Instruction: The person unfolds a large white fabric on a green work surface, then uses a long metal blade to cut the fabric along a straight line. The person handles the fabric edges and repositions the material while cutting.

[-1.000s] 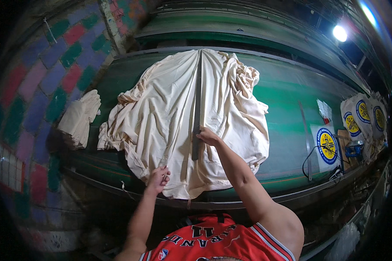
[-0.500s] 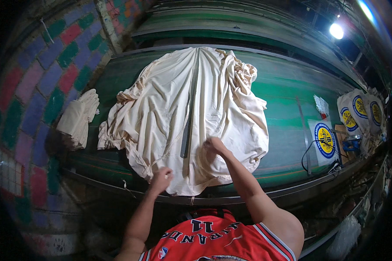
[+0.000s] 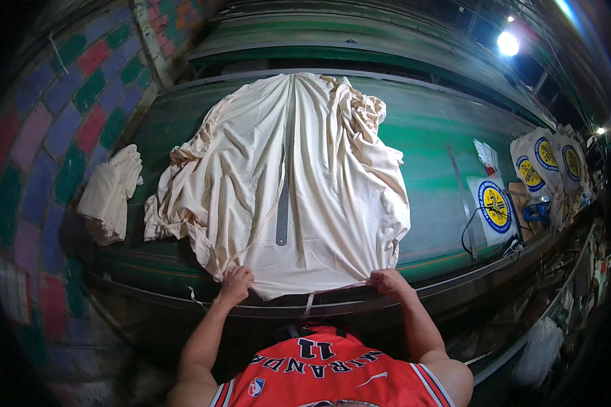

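Note:
A large cream cloth (image 3: pixel 326 224) lies spread over the green table, bunched into folds along both sides. My left hand (image 3: pixel 235 285) is closed on its near edge at the left. Farther right along that same edge, my right hand (image 3: pixel 390 282) pinches the cloth. Between my hands the edge is drawn fairly straight and hangs slightly over the table's front rail. A long grey metal ruler (image 3: pixel 282 220) lies lengthwise down the middle of the cloth, with a fold running along it.
Folded cream cloth (image 3: pixel 108 197) sits at the table's left end, beside a painted brick wall (image 3: pixel 61 136). On the right are a printed sheet with a round blue-yellow emblem (image 3: pixel 494 207), a blue tool (image 3: pixel 538 209), a black cable (image 3: pixel 465 237) and printed cream cloths (image 3: pixel 546 159).
My right hand has moved from the middle of the cloth to its near right edge. My left hand has shifted left onto the edge. The near edge is straighter, and more of the ruler shows.

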The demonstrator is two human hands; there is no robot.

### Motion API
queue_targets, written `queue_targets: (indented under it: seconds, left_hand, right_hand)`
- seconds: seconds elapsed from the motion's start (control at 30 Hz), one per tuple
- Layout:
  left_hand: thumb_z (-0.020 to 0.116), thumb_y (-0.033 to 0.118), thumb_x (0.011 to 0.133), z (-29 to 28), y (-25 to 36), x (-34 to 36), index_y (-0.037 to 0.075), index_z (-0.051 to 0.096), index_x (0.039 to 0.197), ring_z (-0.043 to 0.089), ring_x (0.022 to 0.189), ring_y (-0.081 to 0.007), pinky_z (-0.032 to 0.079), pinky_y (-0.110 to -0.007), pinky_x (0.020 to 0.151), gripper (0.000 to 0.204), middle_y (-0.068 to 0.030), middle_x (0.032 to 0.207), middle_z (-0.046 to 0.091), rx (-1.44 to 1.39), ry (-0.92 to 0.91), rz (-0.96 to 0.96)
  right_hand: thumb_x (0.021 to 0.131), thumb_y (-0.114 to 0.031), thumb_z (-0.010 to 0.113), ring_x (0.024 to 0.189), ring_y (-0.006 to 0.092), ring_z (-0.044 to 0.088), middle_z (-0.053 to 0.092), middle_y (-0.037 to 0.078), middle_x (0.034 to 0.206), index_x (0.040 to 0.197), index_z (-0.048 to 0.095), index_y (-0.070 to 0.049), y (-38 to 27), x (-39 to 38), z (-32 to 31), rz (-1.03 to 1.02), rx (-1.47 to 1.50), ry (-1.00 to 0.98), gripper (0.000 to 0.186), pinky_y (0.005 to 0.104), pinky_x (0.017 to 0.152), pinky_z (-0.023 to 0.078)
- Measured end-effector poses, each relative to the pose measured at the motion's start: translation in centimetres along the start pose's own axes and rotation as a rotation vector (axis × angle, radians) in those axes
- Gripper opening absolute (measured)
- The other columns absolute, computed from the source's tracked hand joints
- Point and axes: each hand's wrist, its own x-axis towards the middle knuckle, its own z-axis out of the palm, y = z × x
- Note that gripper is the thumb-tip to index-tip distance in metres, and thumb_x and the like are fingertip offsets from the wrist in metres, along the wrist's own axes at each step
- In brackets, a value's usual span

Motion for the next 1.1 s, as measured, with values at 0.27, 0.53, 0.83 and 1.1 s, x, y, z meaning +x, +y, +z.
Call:
queue_targets:
  seconds: [0.27,0.53,0.83,1.1]
  left_hand:
    - [0.058,0.002,0.076,-0.7,-2.0,1.4,0.005,0.064,0.093,0.063,0.093,-0.0409,0.050,-0.049,0.078,0.019,-0.0171,0.092,0.064,-0.118,-0.298,-0.023]
    - [0.059,0.015,0.088,-3.5,-4.4,3.0,0.001,0.070,0.098,0.069,0.083,-0.0317,0.052,-0.039,0.076,0.020,-0.0218,0.086,0.069,-0.456,-0.031,-0.283]
    - [0.069,0.013,0.091,-18.3,8.0,4.5,0.005,0.054,0.112,0.058,0.078,-0.0159,0.048,-0.031,0.077,0.028,-0.0049,0.088,0.058,-1.099,0.266,0.319]
    - [0.053,0.022,0.084,-32.4,19.1,1.0,0.005,0.050,0.107,0.063,0.064,-0.0281,0.055,-0.044,0.059,0.029,-0.0133,0.081,0.060,-1.207,0.365,1.246]
  right_hand:
    - [0.083,-0.032,0.068,0.081,0.0357,0.068,0.070,0.017,0.086,0.096,0.074,-0.010,-1.2,-0.6,0.8,0.137,-0.117,-0.194,0.026,0.0427,0.074,0.052]
    - [0.091,-0.035,0.065,0.069,0.0324,0.066,0.070,0.018,0.078,0.090,0.070,0.002,-3.6,2.0,-2.6,0.202,0.163,0.000,0.036,0.0403,0.067,0.050]
    - [0.092,-0.020,0.065,0.083,0.0355,0.067,0.069,0.019,0.092,0.101,0.066,0.001,-17.1,8.6,-1.7,-0.253,0.338,0.163,0.023,0.0412,0.076,0.051]
    - [0.092,-0.015,0.066,0.083,0.0259,0.072,0.072,0.017,0.088,0.106,0.065,0.001,-23.4,10.6,2.0,-0.269,0.324,0.104,0.021,0.0367,0.072,0.055]
